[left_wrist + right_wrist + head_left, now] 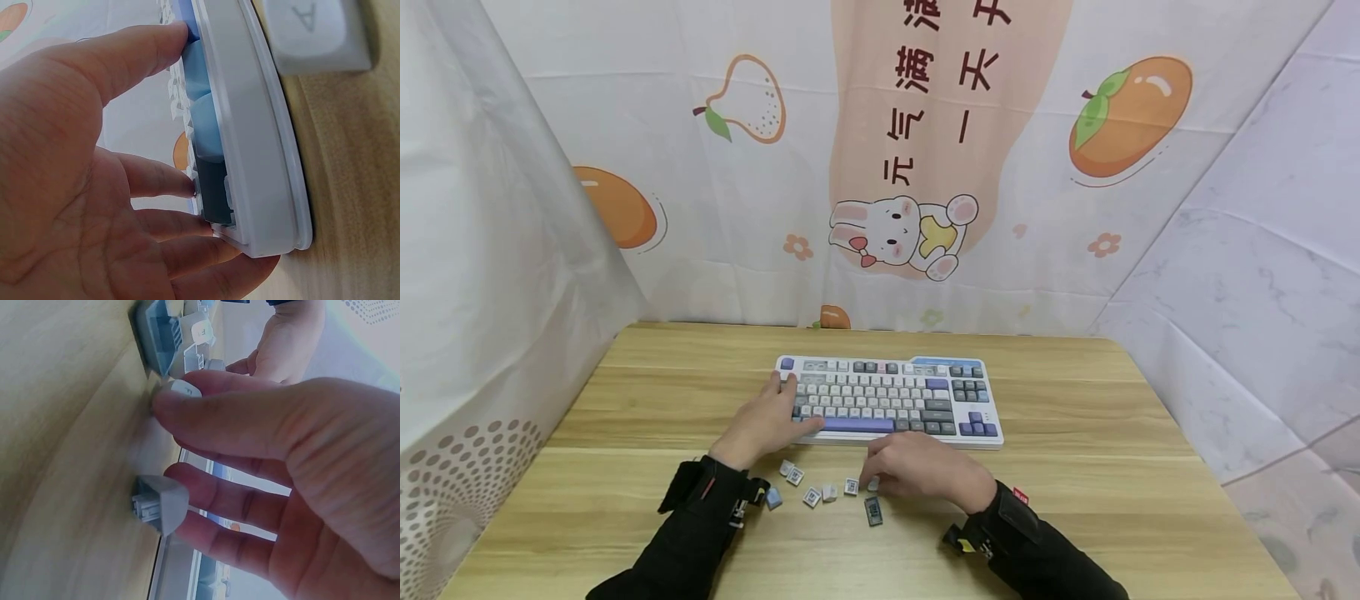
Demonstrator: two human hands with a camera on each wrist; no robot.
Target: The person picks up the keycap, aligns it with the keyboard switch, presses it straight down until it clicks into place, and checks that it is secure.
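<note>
A white keyboard (pixel 895 442) with white, grey and purple keys lies at mid-table. My left hand (pixel 765 425) rests on its left end, fingers extended. In the left wrist view its thumb touches the purple space bar (pixel 186 14), and fingertips meet the keyboard's end. My right hand (pixel 925 467) is in front of the keyboard. Between thumb and index finger it pinches a small white keycap (pixel 187 389), mostly covered by the thumb. A grey keycap (pixel 165 503) touches or nearly touches its other fingertips, underside showing. A dark grey keycap (pixel 873 511) lies nearby.
Several loose white keycaps (pixel 812 497) are scattered between the hands, with a blue keycap (pixel 773 498) by the left wrist. A white keycap marked A (pixel 312 28) sits close to the keyboard. Behind the wooden table (pixel 1075 467) hangs a printed curtain (pixel 760 208).
</note>
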